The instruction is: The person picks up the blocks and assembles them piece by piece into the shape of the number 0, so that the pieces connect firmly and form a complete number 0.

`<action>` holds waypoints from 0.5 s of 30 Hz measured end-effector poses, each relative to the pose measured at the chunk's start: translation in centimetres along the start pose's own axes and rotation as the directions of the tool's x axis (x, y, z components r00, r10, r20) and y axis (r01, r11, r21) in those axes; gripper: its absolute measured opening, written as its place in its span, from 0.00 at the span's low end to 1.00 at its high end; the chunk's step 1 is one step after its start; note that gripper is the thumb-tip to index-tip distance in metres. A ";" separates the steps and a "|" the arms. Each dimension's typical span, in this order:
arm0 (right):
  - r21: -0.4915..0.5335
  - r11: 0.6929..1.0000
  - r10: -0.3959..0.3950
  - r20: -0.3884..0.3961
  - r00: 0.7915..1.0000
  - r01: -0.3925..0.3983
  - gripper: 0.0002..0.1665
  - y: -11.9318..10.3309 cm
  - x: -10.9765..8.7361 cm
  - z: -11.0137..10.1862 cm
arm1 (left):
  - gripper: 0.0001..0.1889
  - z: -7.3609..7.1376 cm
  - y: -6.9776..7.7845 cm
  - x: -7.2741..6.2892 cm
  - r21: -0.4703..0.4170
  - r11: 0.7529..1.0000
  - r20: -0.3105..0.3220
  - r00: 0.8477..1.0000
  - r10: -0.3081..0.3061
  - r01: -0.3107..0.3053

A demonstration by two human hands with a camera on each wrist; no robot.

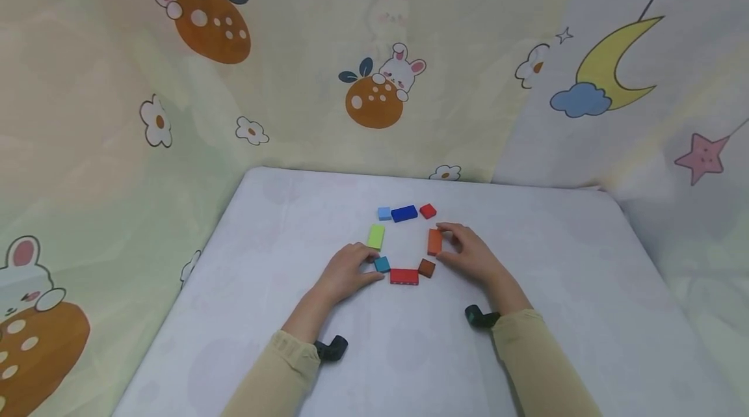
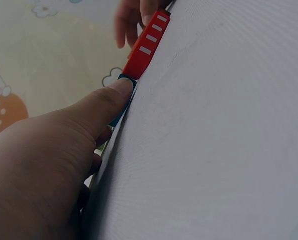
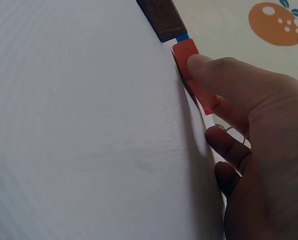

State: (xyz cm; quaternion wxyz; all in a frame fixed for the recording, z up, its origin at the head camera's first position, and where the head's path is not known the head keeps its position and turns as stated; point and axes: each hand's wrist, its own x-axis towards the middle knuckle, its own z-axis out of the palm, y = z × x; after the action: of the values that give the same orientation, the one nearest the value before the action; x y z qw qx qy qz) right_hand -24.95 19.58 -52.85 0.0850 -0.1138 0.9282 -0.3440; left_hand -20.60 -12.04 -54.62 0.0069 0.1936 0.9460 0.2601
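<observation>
Eight or so would overcount by eye, so simply: several coloured blocks lie in a rough ring on the white table. My left hand pinches a small teal block between thumb and fingers at the ring's near left corner. On the right side, my right hand holds an orange rectangular block by its two ends. A red rectangular block with pale marks on its side lies right beside the teal one. The brown block sits between the red and orange blocks. A lime green block lies just beyond my left fingers.
Along the far side of the ring are a light blue block, a dark blue rectangular block and a small red block. The white table meets patterned cloth walls at its back and sides.
</observation>
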 end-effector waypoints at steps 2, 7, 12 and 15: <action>0.010 1.000 0.010 0.000 1.000 -0.010 0.40 0.0 0.0 0.2 | 0.23 0.0 0.0 0.0 0.001 1.000 0.001 1.000 -0.003 0.003; 0.014 1.000 -0.002 0.011 1.000 0.002 0.40 -0.3 -0.1 0.4 | 0.24 0.2 0.0 0.0 0.001 1.000 0.000 1.000 -0.016 0.016; -0.010 1.000 -0.005 0.023 1.000 0.005 0.39 -0.5 -0.1 0.6 | 0.24 0.2 0.0 0.0 0.000 1.000 0.002 1.000 -0.022 0.022; -0.021 1.000 -0.011 0.027 1.000 0.012 0.39 -0.5 -0.1 0.7 | 0.24 0.2 -0.1 0.0 -0.001 1.000 -0.003 1.000 -0.019 0.019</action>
State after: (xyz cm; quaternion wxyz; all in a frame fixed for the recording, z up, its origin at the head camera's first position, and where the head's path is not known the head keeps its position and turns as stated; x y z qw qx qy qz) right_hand -24.67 18.82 -53.05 0.0944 -0.1247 0.9299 -0.3330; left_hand -20.62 -11.97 -54.86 0.0081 0.1841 0.9477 0.2606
